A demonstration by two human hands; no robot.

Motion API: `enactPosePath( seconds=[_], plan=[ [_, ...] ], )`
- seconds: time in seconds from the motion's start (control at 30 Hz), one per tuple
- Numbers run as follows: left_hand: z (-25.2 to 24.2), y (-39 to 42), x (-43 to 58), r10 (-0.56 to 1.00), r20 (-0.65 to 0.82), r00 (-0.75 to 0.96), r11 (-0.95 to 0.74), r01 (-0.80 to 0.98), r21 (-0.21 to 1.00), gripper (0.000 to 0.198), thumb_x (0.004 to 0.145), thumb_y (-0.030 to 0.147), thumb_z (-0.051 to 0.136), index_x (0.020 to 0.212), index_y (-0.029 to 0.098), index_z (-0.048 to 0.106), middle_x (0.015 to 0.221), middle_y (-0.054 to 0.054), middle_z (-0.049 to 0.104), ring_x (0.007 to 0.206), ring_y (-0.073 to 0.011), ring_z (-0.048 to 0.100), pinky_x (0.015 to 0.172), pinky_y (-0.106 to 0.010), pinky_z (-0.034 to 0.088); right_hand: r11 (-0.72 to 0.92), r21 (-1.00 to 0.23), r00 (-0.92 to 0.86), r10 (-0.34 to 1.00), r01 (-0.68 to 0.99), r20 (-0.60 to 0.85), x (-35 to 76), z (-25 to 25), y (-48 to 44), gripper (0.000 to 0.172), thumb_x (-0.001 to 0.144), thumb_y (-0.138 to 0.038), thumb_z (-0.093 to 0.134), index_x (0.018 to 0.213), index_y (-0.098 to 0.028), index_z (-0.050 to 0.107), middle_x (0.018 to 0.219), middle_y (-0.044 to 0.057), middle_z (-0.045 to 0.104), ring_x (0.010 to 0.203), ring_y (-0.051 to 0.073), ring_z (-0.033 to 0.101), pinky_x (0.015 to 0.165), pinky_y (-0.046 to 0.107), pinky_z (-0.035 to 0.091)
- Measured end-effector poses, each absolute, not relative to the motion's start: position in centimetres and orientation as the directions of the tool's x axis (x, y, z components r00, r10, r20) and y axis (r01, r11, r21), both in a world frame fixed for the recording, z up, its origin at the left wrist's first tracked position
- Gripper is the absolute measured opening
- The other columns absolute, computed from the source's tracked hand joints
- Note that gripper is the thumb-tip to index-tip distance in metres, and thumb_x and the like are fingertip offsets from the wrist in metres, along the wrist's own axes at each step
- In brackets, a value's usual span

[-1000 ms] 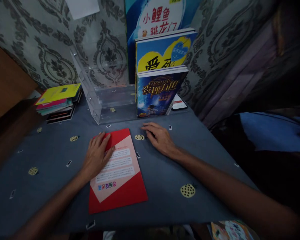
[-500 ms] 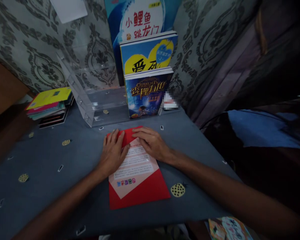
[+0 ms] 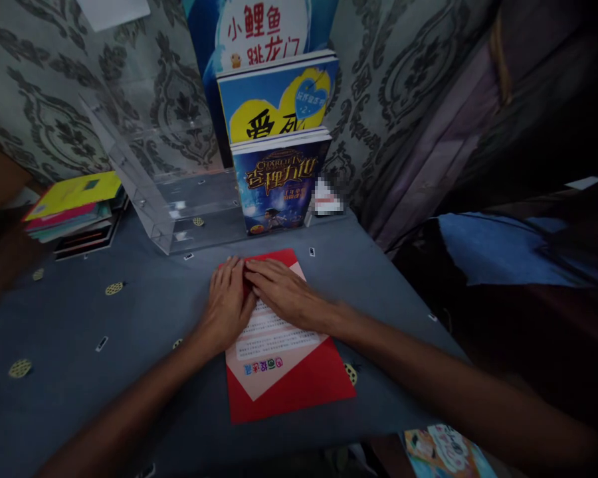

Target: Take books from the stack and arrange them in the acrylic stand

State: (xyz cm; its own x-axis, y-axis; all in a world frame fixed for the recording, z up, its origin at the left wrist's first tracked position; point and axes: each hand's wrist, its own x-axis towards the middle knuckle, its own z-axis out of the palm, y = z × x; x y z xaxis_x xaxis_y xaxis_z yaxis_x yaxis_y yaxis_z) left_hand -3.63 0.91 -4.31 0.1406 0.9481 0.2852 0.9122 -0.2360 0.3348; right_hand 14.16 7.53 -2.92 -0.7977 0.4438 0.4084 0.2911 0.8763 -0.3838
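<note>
Head view, red book: lying flat on the counter (image 3: 104, 312), in front of the clear stand; the red book (image 3: 299, 395) is showing a pale panel with printed lines and, below them, coloured lettering.
Left hand: the left hand (image 3: 226, 302) is resting palm down over the book's upper left part, fingers straight and close together, not gripping.
Right hand: the right hand (image 3: 284, 292) is lying flat across the book's upper middle, fingers extended toward the left hand; it is holding nothing.
Gap between hands: fingertips are meeting or nearly so; cannot tell about contact.
Clear stand: the clear stand (image 3: 129, 179) is standing beyond the book, its left part showing bare tiers.
Upright books: a dark blue book (image 3: 279, 189) is standing lowest in front, a blue-and-yellow book (image 3: 269, 113) behind it, a large blue book (image 3: 266, 30) rising at the back.
Book pile: a pile of books (image 3: 74, 206) is lying left of the stand, yellow cover uppermost.
White item: a pixelated white item (image 3: 327, 198) is sitting right of the stand.
</note>
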Motion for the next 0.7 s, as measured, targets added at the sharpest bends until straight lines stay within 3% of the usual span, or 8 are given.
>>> enactPosePath(
  seconds=[0.13, 0.37, 0.53, 0.7],
  plan=[
    [-4.3, 0.5, -3.7, 0.930, 0.329, 0.163, -0.270, 0.911, 0.312, 0.054, 0.101, 0.033, 0.040, 0.150, 0.010, 0.035, 0.153, -0.024, 0.048, 0.148, -0.0339, 0.040, 0.121, -0.059, 0.033, 0.863, -0.392, -0.841, 0.447, 0.318, 0.303, 14.2, -2.5, 7.4, 0.040, 0.107, -0.023, 0.038, 0.139, -0.012, 0.059, 0.150, 0.018, 0.057, 0.146, 0.027, 0.047, 0.122, 0.057, 0.037],
    [-4.2, 0.3, -3.3, 0.932, 0.313, 0.181, -0.263, 0.933, 0.244, 0.055, 0.105, 0.036, 0.036, 0.155, 0.013, 0.029, 0.156, -0.023, 0.047, 0.151, -0.0339, 0.037, 0.122, -0.061, 0.030, 0.811, -0.413, -0.769, 0.555, 0.415, 0.316, 15.1, -3.5, 8.2, 0.046, 0.106, -0.035, 0.043, 0.145, -0.015, 0.055, 0.153, 0.017, 0.054, 0.149, 0.029, 0.042, 0.121, 0.057, 0.038],
    [-4.3, 1.0, -3.8, 0.933, 0.280, 0.228, -0.290, 0.935, 0.205, 0.053, 0.106, 0.036, 0.034, 0.152, 0.011, 0.035, 0.155, -0.025, 0.046, 0.151, -0.0344, 0.036, 0.121, -0.060, 0.032, 0.758, -0.349, -0.699, 0.648, 0.551, 0.304, 16.6, -4.2, 9.1, 0.047, 0.103, -0.030, 0.044, 0.144, -0.010, 0.055, 0.152, 0.021, 0.053, 0.147, 0.032, 0.045, 0.120, 0.060, 0.039],
    [-3.2, 3.8, -5.4, 0.890, 0.201, 0.409, -0.442, 0.882, 0.162, 0.050, 0.106, 0.039, 0.036, 0.147, 0.012, 0.045, 0.158, -0.021, 0.045, 0.151, -0.0310, 0.037, 0.123, -0.056, 0.032, 0.711, -0.344, -0.638, 0.703, 0.613, 0.315, 18.2, -3.9, 8.9, 0.045, 0.102, -0.030, 0.044, 0.140, -0.010, 0.059, 0.149, 0.022, 0.056, 0.142, 0.034, 0.051, 0.117, 0.061, 0.042]
  ],
)
